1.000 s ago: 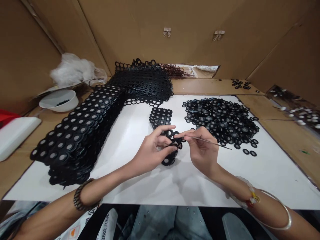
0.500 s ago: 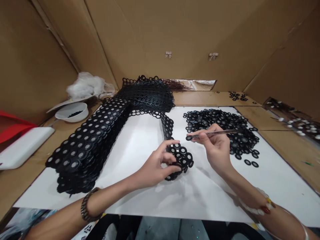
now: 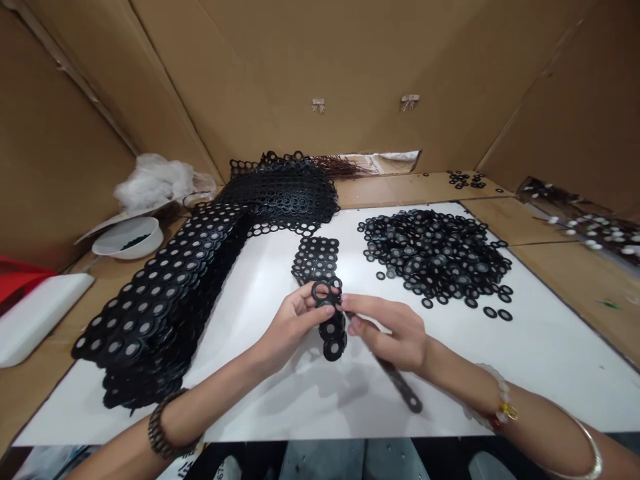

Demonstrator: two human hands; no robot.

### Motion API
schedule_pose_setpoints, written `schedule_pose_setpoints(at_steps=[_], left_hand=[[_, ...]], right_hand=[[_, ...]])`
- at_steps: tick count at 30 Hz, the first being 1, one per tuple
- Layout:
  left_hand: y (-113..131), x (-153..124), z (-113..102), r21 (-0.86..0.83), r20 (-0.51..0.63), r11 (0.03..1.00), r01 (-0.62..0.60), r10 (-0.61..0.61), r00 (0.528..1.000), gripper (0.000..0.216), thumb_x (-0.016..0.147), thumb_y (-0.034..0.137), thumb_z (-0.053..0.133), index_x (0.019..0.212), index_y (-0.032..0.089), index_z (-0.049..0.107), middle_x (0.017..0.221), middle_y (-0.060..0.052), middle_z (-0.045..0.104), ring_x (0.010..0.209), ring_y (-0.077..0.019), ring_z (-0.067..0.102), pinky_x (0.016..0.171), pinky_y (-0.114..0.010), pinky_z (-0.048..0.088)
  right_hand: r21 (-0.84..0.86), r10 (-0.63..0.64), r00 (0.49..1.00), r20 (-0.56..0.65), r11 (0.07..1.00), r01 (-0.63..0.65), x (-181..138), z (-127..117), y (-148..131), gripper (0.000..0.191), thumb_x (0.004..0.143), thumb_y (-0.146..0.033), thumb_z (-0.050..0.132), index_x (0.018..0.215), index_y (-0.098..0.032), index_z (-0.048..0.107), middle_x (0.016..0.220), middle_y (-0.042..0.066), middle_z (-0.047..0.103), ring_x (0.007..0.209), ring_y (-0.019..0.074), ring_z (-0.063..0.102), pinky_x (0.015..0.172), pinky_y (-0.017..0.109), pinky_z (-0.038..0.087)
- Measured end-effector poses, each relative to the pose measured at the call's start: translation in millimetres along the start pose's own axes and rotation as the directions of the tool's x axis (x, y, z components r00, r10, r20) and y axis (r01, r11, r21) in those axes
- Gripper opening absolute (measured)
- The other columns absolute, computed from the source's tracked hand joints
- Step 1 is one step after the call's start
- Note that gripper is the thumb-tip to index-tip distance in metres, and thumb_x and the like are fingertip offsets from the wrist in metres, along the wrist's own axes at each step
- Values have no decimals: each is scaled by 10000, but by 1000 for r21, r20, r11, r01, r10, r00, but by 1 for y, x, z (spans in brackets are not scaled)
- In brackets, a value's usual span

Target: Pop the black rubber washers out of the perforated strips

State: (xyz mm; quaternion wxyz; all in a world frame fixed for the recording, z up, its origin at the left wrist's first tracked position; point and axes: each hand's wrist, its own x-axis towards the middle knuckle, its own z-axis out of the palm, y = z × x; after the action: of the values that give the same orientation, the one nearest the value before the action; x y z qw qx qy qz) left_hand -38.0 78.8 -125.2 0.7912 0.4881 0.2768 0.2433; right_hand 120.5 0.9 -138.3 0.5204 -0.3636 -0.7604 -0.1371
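Right hand's shift: since the earlier frame, our right hand [image 3: 393, 327] has come in from the loose rings [image 3: 435, 257] to beside our left hand [image 3: 287, 327], and its flat tool [image 3: 397, 383] now slants towards the near edge of the worktop [image 3: 250, 400].
Folded stack [image 3: 160, 293]: we see layers of linked black rings lying well apart from both hands.
Left hand: we have its thumb and fingers pinched on the linked strip [image 3: 333, 333].
Linked strip: between our hands, its near end below the left fingers. We judge it light and limp at the joins, its rings smooth and perhaps slippery; a hold on the ring rims close to the join should steady it, without tugging the links.
Right hand: its fingers are closed around the flat tool, the tips at the strip's right edge; whether they touch it, we cannot tell.
Loose rings: we see them heaped on the worktop, beyond our right hand.
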Motion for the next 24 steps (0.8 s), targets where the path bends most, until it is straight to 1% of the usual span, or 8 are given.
schedule_pose_setpoints(at_steps=[3,5,8,14,18,19,21,24], left_hand=[[2,-1,2,-62,-13,998,20,-21,1000,250,709,221,727,920,152,611,797,-11,613,708,-118,570,656,-211,447],[2,-2,2,-90,-14,995,35,-36,999,246,707,225,728,914,160,613,788,-4,606,690,-113,561,646,-211,443],[2,-3,1,-106,-15,993,46,-48,999,236,715,232,720,920,173,620,784,-2,609,694,-118,563,648,-216,440],[1,-1,-2,-152,-10,988,16,-17,1000,184,743,220,698,903,171,621,793,1,615,697,-104,565,644,-200,445],[1,-1,-2,-116,-17,993,-5,3,1000,171,745,196,696,886,158,607,778,-2,619,701,-107,570,658,-202,448],[1,-1,-2,-107,-19,994,2,-4,1000,164,749,199,691,878,159,598,777,-2,620,695,-108,570,658,-206,448],[0,-1,-2,-93,-28,996,15,-18,999,164,751,206,689,864,164,577,774,-2,621,680,-108,567,653,-212,445],[0,-1,-2,-80,-54,996,35,-39,998,199,735,216,702,862,170,556,768,2,617,667,-106,560,640,-211,435]], right_hand=[[-141,-262,964,43,954,265,3,2,5,320,764,-11,578,545,-204,450,701,16,647,835,183,664,672,239,614],[-177,-320,945,60,929,326,5,3,7,333,749,-3,600,527,-197,445,659,21,621,840,188,662,688,240,616],[-171,-345,936,67,920,352,5,4,9,312,733,7,624,535,-177,468,667,50,624,847,213,664,698,247,615],[-145,-305,948,93,938,316,3,5,9,288,773,0,591,564,-166,482,753,79,663,938,218,643,710,264,613],[-113,-228,972,61,966,234,5,5,7,241,816,-12,524,625,-157,500,807,109,668,938,210,640,720,272,605],[-120,-220,975,38,967,223,5,5,6,229,824,-24,515,641,-161,505,795,102,665,900,200,647,705,271,604],[-171,-208,978,-13,964,203,4,3,3,185,828,-65,536,680,-175,522,702,57,636,733,167,645,652,279,599],[-231,-112,990,-84,969,90,-1,-1,1,110,826,-80,535,809,-186,563,530,-30,507,486,116,522,553,279,563]])
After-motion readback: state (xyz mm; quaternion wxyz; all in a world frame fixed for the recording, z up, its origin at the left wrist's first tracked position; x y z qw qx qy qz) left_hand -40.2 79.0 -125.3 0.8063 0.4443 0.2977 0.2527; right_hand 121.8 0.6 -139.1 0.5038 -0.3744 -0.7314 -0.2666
